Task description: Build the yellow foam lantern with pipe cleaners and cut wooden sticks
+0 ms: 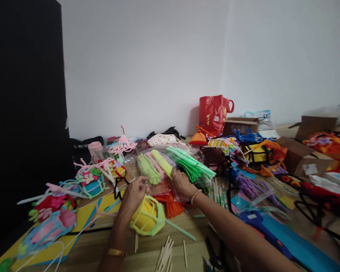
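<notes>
My left hand (134, 196) is closed round a yellow piece with a light green pipe-cleaner frame (149, 217), held just above the wooden table (147, 257). A gold bangle sits on that wrist. My right hand (181, 183), with a bead bracelet, reaches into clear bags of pipe cleaners: light green ones (148, 169), yellow-green ones (161, 162) and bright green ones (191, 164). Its fingers curl onto the bags near the yellow-green bundle. Orange pipe cleaners (171, 206) lie under that hand.
Finished felt and pipe-cleaner crafts (87, 181) line the left side. Wooden sticks (164, 257) and black pliers (214, 258) lie near the front edge. A blue glue gun (260, 226), cardboard boxes (306, 156) and a red bag (214, 113) fill the right and back.
</notes>
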`<state>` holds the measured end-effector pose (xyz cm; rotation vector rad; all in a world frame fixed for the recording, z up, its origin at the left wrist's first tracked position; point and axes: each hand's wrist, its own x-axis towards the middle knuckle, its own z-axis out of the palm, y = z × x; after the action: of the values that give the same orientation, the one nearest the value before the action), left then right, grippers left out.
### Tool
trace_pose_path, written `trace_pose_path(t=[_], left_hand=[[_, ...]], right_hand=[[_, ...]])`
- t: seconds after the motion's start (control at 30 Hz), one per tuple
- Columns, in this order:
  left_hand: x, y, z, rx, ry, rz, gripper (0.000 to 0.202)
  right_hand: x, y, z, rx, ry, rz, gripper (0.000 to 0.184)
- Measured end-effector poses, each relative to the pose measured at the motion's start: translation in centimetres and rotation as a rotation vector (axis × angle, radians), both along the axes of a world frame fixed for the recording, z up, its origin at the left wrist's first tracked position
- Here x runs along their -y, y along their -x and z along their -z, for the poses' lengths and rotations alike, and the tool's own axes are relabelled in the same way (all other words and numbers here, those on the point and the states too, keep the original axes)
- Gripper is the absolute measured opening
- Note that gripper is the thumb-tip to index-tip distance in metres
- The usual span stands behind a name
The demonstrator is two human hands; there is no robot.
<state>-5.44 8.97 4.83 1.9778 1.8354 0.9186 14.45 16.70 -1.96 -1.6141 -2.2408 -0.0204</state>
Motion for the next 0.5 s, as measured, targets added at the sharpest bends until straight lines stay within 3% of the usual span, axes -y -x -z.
trace_pose_path(t=[0.07,0.23,0.37,0.5], left_hand=[[-0.1,0.1,0.2,-0.01,0.001,-0.007,0.029],[-0.3,0.3,0.5,-0.02,-0.012,-0.027,0.034],[-0.3,0.1,0.3,-0.02,-0.021,-0.046,0.029],[-0.2,0.0,0.2,-0.018,-0.024,-0.047,0.025]], right_hand=[[0.5,0.1,-0.4,0.011,-0.026,0.008,0.033],[2.3,0.9,-2.2,0.02,-0.168,-0.054,0.06],[3.3,2.7,-3.5,0.032,-0.22,-0.222,0.046],[3.6,4.8,-3.7,0.002,-0.185,-0.267,0.052]])
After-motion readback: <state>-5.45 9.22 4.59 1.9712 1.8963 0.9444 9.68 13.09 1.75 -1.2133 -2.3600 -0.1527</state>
